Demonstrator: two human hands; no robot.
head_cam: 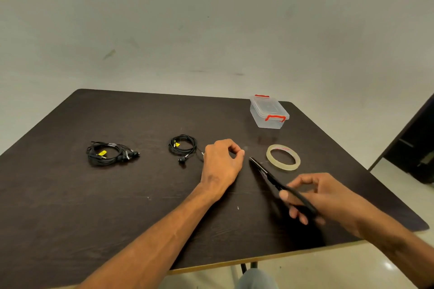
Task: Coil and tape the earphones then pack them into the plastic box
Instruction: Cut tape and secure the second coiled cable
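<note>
Two earphone sets sit on the dark table (70, 195): a bigger bundle of coiled earphones (110, 153) at left with a yellow tag, and a single coiled earphone (183, 146) nearer centre, its earbud end trailing toward the left hand. They lie well apart from each other.

Left hand (222, 163) is just right of the single coil, knuckles up, thumb and forefinger pinched together at the tips. Looks like a small clear piece of tape there, but too faint to confirm. Hand is near the coil's loose cable end; can't tell if it touches.

Right hand (321, 197) grips black scissors (272, 178), fingers curled round the handles, blades together and pointing up-left toward the left hand's fingertips. Some motion blur on the fingers.

Tape roll (283, 157), clear, lies flat on the table just beyond the scissor tips, right of the left hand.

Plastic box (269, 111), transparent with red clips, stands at the far right corner of the table, lid on, behind the tape roll and apart from it. Contents not discernible.
</note>
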